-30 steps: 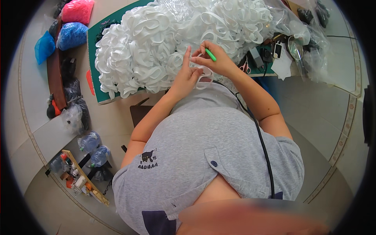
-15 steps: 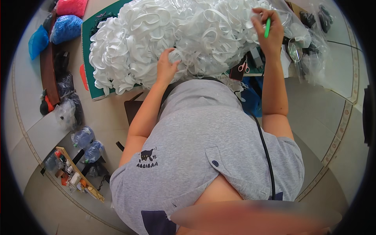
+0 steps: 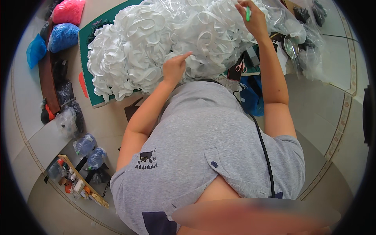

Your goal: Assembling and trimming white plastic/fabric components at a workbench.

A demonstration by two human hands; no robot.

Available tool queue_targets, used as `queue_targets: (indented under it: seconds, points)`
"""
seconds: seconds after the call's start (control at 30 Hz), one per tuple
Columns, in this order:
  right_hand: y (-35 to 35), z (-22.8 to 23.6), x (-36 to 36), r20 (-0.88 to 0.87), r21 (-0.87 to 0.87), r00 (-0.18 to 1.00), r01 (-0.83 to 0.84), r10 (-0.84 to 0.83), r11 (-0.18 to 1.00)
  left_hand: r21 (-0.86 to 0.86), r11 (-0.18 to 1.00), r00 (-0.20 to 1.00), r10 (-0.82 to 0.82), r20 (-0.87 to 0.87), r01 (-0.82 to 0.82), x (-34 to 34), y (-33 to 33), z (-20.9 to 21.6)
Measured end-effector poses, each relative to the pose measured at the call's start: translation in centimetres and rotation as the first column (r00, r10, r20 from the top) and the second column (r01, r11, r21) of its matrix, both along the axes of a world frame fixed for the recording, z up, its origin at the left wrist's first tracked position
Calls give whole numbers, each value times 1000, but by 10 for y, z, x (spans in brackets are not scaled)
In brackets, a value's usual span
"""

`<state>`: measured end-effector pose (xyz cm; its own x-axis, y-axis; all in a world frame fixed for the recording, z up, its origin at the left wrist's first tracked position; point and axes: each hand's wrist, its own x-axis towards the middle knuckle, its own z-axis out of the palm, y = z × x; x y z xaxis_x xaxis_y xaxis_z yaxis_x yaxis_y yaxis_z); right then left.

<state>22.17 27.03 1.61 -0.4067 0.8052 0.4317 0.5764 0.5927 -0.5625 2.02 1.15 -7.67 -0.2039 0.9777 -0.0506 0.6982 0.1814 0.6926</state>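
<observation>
A large heap of looped white ribbon [image 3: 133,43] covers most of the green table mat [image 3: 89,76]. My left hand [image 3: 175,69] is over the heap's near edge, fingers drawn together and pointing right. Anything pinched at its fingertips is too small to make out. Farther off to the right, my right hand [image 3: 256,21] is closed around a slim green pen-like tool [image 3: 248,14], above the ribbon and clear plastic at the heap's right end. The tool's kind cannot be told.
Pink-handled scissors [image 3: 241,67] lie by a dark flat object [image 3: 234,72] at the table's near edge. Clear plastic bags [image 3: 313,55] bunch at the right. Blue and pink bags [image 3: 64,37] stand at the left. A black cable [image 3: 263,145] runs down my shirt.
My right hand has moved left and away with the green tool. My left hand has shifted right, its spread fingers now drawn together. The whole view has shifted slightly.
</observation>
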Motion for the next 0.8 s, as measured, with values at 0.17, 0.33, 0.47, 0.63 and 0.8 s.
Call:
queue_targets:
  seconds: [0.17,0.33,0.47,0.63,0.8]
  points:
    - [-89,11,-7,-388,-534,854,-515,347,671,48,977,806,143,574,-207,-6,-22,75]
    - [-151,1,-46,-751,-593,634,-771,184,234,132,983,-259,-162,952,-129,-9,-24,122]
    - [-147,-1,-36,-836,-461,466,-883,-290,-91,117,973,-375,-186,908,-198,-18,-31,116]
    - [-141,12,-22,-847,-421,357,-903,-395,87,-8,965,-86,-15,996,-264,-15,-36,120]
    - [-139,13,-9,-854,-448,378,-884,-358,135,-10,956,-119,-27,993,-295,-16,-36,119]
